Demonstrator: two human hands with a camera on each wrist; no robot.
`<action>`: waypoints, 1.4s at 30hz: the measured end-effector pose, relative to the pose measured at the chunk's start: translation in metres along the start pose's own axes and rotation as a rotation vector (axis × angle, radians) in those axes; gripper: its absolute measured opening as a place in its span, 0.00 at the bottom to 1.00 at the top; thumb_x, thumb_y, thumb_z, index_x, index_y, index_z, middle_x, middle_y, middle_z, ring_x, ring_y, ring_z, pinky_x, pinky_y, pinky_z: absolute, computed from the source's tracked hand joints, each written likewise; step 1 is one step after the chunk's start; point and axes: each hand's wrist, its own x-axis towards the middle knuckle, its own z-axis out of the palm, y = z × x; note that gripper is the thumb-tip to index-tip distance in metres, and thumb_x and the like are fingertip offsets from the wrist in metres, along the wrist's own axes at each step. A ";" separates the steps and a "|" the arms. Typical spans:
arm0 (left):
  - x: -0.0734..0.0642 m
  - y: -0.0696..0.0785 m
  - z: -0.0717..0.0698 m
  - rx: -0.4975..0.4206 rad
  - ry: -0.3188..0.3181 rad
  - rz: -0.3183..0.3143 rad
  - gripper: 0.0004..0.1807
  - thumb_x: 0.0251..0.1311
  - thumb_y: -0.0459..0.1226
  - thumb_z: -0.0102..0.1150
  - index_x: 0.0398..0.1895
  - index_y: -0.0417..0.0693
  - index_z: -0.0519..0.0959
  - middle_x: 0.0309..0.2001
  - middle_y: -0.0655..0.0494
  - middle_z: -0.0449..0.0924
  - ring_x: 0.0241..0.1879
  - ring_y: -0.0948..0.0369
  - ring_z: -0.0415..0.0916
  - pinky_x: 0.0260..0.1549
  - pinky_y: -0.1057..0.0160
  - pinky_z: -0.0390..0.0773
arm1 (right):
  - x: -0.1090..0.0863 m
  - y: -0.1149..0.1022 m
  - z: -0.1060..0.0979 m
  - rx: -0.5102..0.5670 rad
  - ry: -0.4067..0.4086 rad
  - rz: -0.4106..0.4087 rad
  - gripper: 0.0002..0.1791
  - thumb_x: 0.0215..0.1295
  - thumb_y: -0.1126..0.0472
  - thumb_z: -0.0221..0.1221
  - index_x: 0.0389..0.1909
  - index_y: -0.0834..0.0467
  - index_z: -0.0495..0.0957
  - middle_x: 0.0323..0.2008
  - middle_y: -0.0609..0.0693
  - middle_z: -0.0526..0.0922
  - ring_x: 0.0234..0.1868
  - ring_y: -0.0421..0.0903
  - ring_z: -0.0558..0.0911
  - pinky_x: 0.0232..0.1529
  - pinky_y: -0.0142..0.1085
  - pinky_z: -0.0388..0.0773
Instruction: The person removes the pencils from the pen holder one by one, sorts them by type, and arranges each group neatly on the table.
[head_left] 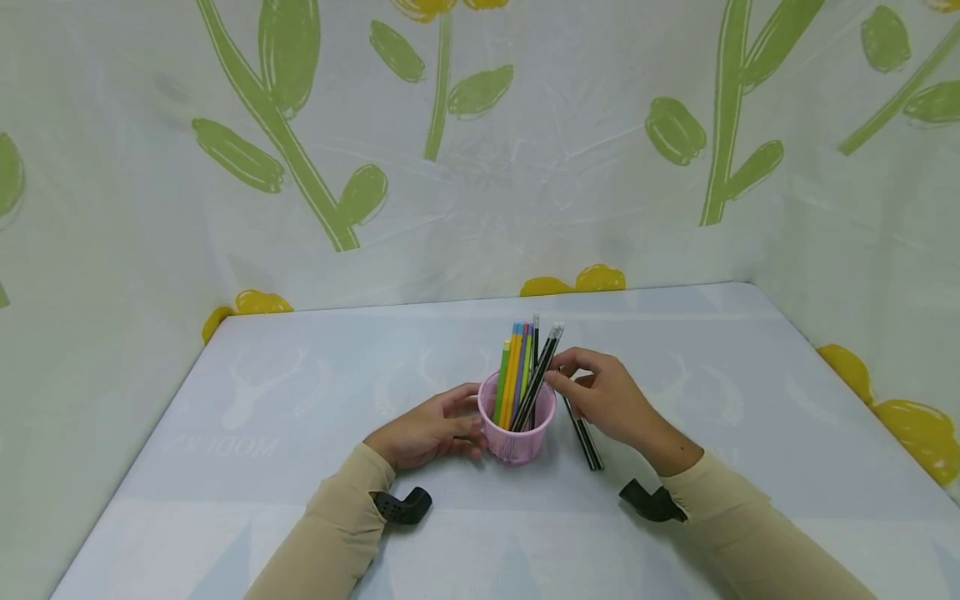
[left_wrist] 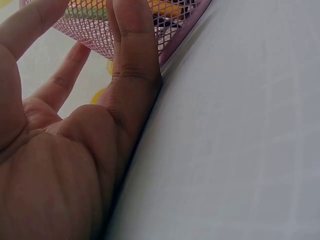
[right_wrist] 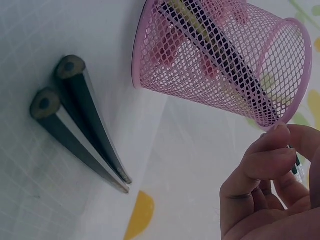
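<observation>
A pink mesh pen cup stands upright with colored pencils in it, in green, orange, blue and purple. My left hand holds the cup's left side. In the left wrist view a finger lies along the mesh; the right wrist view shows fingertips through the far wall. Black pencils lean against the cup's right rim, their upper ends sticking out. At that rim my right hand pinches them, thumb and fingertips close together. Under it, two black pencils lie on the table side by side.
The pale table carries faint printed patterns. Behind it and at both sides hang light walls with green leaves and yellow flowers. A black wrist mount sits at the left sleeve, another mount at the right.
</observation>
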 end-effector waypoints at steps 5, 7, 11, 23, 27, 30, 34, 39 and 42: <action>0.000 -0.001 0.000 0.008 0.001 -0.005 0.35 0.70 0.34 0.56 0.77 0.49 0.54 0.65 0.45 0.63 0.40 0.59 0.79 0.43 0.63 0.84 | -0.001 0.001 0.000 0.014 0.001 -0.018 0.14 0.69 0.54 0.62 0.49 0.58 0.80 0.33 0.54 0.76 0.18 0.42 0.73 0.20 0.33 0.73; 0.001 0.000 0.000 0.013 0.002 -0.010 0.36 0.70 0.34 0.56 0.78 0.50 0.54 0.66 0.44 0.62 0.40 0.59 0.79 0.44 0.63 0.83 | -0.002 0.000 0.000 0.027 0.003 -0.028 0.14 0.69 0.55 0.63 0.48 0.59 0.80 0.32 0.54 0.76 0.18 0.43 0.72 0.20 0.33 0.72; 0.002 0.001 0.001 0.019 0.007 -0.020 0.35 0.70 0.34 0.57 0.77 0.52 0.55 0.67 0.44 0.62 0.41 0.59 0.79 0.44 0.63 0.83 | -0.003 -0.001 -0.001 0.039 0.008 -0.036 0.13 0.68 0.56 0.63 0.46 0.60 0.79 0.33 0.55 0.77 0.17 0.43 0.72 0.20 0.33 0.73; 0.000 -0.002 0.002 0.012 0.007 -0.030 0.36 0.70 0.35 0.57 0.77 0.51 0.55 0.66 0.44 0.63 0.41 0.59 0.79 0.44 0.63 0.83 | -0.005 -0.001 0.001 0.034 0.001 -0.007 0.12 0.68 0.54 0.63 0.40 0.59 0.78 0.39 0.56 0.79 0.19 0.43 0.74 0.21 0.32 0.73; 0.000 -0.004 0.002 0.019 0.002 -0.028 0.36 0.70 0.37 0.58 0.77 0.51 0.55 0.66 0.44 0.63 0.41 0.59 0.79 0.44 0.62 0.83 | -0.006 -0.002 0.001 0.038 0.002 -0.013 0.11 0.69 0.55 0.62 0.41 0.59 0.77 0.39 0.56 0.78 0.19 0.43 0.74 0.20 0.32 0.73; -0.001 -0.004 0.002 0.021 0.002 -0.030 0.36 0.70 0.36 0.58 0.77 0.51 0.55 0.66 0.44 0.64 0.41 0.59 0.79 0.44 0.62 0.83 | -0.007 -0.002 0.001 0.042 0.004 -0.024 0.11 0.70 0.56 0.61 0.42 0.60 0.77 0.36 0.57 0.77 0.18 0.42 0.73 0.19 0.32 0.72; 0.000 -0.004 0.001 0.025 0.007 -0.035 0.36 0.70 0.35 0.57 0.77 0.53 0.55 0.67 0.45 0.63 0.41 0.59 0.79 0.45 0.62 0.83 | -0.006 -0.002 -0.001 0.040 0.003 -0.036 0.11 0.71 0.56 0.60 0.43 0.60 0.76 0.30 0.57 0.75 0.17 0.42 0.73 0.18 0.33 0.71; 0.003 -0.001 -0.001 0.030 0.011 -0.026 0.36 0.69 0.33 0.57 0.77 0.53 0.56 0.68 0.43 0.61 0.40 0.58 0.80 0.45 0.62 0.84 | -0.006 -0.010 -0.008 0.029 0.018 -0.036 0.12 0.72 0.55 0.59 0.45 0.60 0.75 0.23 0.55 0.74 0.17 0.44 0.73 0.18 0.34 0.71; 0.003 0.000 -0.001 0.032 0.017 -0.029 0.36 0.69 0.32 0.57 0.77 0.53 0.55 0.69 0.43 0.60 0.40 0.58 0.80 0.45 0.62 0.84 | -0.007 -0.014 -0.012 0.034 0.033 -0.041 0.12 0.73 0.55 0.58 0.46 0.60 0.74 0.18 0.53 0.74 0.16 0.45 0.72 0.18 0.35 0.71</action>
